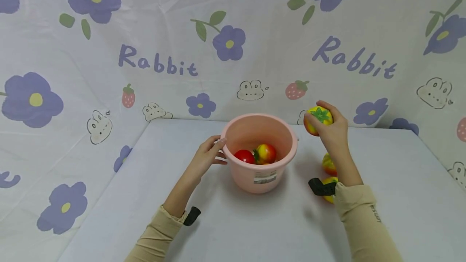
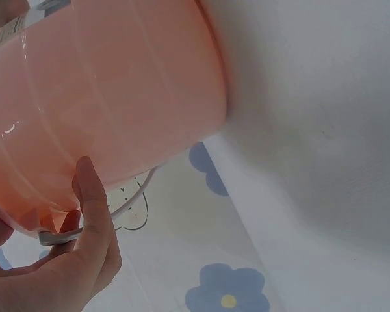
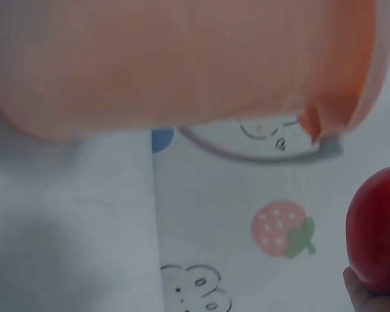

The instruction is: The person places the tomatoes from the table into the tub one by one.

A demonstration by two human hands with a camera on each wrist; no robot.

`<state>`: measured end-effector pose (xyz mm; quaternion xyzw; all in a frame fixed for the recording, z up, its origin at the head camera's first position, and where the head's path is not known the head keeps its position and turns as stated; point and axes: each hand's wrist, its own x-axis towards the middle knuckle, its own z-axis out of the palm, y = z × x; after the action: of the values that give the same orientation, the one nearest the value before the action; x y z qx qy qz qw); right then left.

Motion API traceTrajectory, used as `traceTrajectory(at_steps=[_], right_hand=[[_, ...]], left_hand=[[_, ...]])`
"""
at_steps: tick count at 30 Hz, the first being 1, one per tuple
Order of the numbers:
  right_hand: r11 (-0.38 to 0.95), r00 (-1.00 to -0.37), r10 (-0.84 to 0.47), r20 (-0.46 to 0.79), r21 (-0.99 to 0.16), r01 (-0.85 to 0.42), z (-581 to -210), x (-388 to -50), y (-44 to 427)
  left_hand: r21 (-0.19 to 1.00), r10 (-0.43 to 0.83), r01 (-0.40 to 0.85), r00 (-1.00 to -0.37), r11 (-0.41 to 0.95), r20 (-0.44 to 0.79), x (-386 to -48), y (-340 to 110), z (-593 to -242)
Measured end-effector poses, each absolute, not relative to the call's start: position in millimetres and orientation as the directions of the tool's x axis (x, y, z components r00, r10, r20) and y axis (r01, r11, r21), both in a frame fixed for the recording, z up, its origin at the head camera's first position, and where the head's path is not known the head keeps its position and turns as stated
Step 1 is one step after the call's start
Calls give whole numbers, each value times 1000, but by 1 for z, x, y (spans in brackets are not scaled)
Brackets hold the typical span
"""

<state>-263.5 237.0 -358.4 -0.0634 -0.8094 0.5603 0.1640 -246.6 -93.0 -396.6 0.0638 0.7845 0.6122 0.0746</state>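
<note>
A pink bucket (image 1: 240, 179) stands upright on the white table. My left hand (image 1: 205, 156) grips its left rim; in the left wrist view the fingers lie along the outer wall beside the grey handle (image 2: 135, 200). Inside are a red tomato (image 1: 244, 156) and a yellow-and-red tomato (image 1: 267, 153); an orange bit under them is mostly hidden. To the right of the bucket, raised above rim height, my right hand (image 1: 335, 130) holds another yellow-and-red tomato (image 1: 321, 117) with a green leafy top. The right wrist view shows its red underside (image 3: 377, 227).
Two more yellow-and-red fruits, one farther back (image 1: 329, 165) and one nearer (image 1: 329, 199), lie on the table by my right forearm, partly covered. A black strap end (image 1: 322, 188) sticks out from the right wrist. Behind the table (image 1: 255, 229) hangs a printed cloth (image 1: 255, 63).
</note>
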Motion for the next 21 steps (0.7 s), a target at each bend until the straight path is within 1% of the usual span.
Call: traceTrajectory(at_steps=[5, 9, 15, 21], right_hand=[[352, -943, 224, 246, -923, -157, -349, -264, 216], [349, -945, 183, 271, -916, -195, -343, -265, 201], [375, -951, 143, 274, -904, -204, -337, -266, 180], [351, -961, 67, 268, -908, -229, -333, -268, 162]], left_hand=[[971, 194, 9, -980, 237, -39, -246, -93, -397], [972, 190, 9, -981, 236, -37, -245, -93, -396], [972, 189, 8, -981, 235, -37, -244, -92, -394], [973, 195, 15, -980, 231, -31, -244, -91, -394]])
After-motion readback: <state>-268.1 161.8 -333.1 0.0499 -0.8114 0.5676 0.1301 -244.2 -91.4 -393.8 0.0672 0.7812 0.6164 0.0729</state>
